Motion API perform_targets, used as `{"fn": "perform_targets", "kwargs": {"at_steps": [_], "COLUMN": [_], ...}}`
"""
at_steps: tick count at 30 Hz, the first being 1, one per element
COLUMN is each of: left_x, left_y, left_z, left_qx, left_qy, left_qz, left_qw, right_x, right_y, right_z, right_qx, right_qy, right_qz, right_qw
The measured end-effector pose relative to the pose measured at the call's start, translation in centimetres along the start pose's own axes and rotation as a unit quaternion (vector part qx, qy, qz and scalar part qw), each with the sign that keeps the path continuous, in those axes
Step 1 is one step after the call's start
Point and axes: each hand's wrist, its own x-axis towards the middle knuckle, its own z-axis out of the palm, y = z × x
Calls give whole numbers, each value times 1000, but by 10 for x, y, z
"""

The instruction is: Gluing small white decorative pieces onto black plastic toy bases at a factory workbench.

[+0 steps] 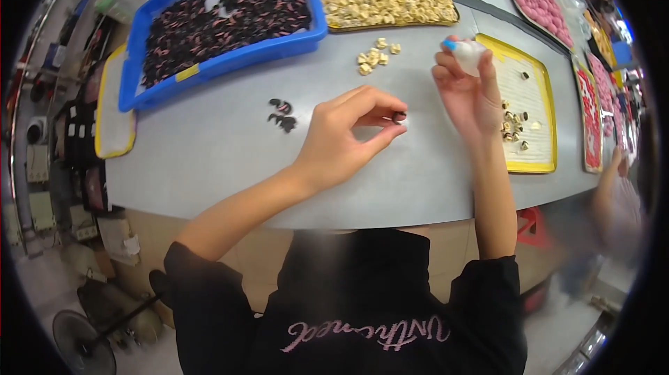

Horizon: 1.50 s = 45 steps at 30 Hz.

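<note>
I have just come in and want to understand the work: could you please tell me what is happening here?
At a grey table, the person's left hand pinches a small dark piece, while the right hand holds a small translucent bottle with a blue tip, apart from that piece. Loose dark pieces and cream pieces lie on the table, and several small pieces sit in the yellow-rimmed tray at the right.

One squeeze bottle (470,56), one large tub (240,61)

This is looking like an assembly workshop: a blue plastic tub (244,59) is holding loose black and pink pieces (226,33), and yellow-rimmed trays (529,100) are sitting on the grey tabletop (244,159).
</note>
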Motion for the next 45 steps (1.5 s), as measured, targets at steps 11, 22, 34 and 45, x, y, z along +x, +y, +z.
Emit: {"fn": "perform_targets", "kwargs": {"at_steps": [11, 22, 34, 45], "left_x": [-7, -13, -12, -13], "left_y": [-26, -30, -31, -31], "left_z": [-2, -4, -5, -4], "left_qx": [-56, 29, 52, 54], "left_qy": [-8, 2, -2, 3], "left_qz": [-90, -25, -17, -27], "left_qw": [994, 999, 998, 998], "right_x": [4, 0, -3, -4], "right_y": [29, 38, 35, 36], "right_z": [6, 14, 12, 10], "right_qx": [-115, -272, -346, -334], "right_qy": [69, 68, 58, 39], "right_qz": [132, 85, 95, 99], "right_qw": [982, 956, 932, 937]}}
